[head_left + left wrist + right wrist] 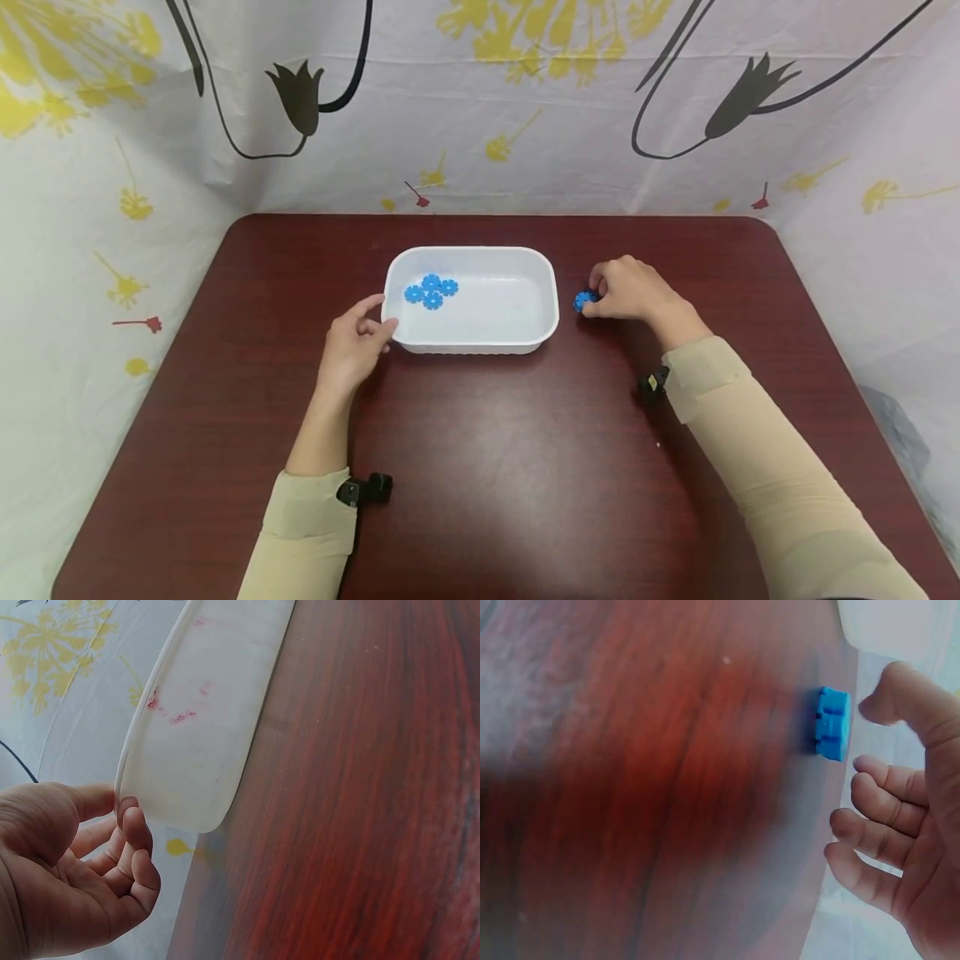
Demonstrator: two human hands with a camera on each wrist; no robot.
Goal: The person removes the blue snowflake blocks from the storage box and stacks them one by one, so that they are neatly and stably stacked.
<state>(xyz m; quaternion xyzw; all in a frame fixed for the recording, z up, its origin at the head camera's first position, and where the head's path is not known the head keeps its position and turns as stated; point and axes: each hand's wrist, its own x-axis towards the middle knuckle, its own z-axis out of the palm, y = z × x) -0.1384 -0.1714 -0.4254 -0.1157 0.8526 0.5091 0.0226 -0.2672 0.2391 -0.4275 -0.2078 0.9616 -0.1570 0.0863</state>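
Note:
A white plastic basin sits on the table with several blue notched discs, like snowflake building pieces, lying flat in its left part. My left hand pinches the basin's left rim between thumb and fingers; the left wrist view shows the basin's outer wall with pink smudges. To the right of the basin, my right hand hovers around more blue discs. In the right wrist view these blue discs look stacked, and the thumb and loosely bent fingers stand slightly apart from them.
The dark red wooden table has rounded far corners. Behind it and at both sides hangs a white cloth with yellow flowers and dark stems. A black wrist camera is strapped to the left sleeve, another camera to the right.

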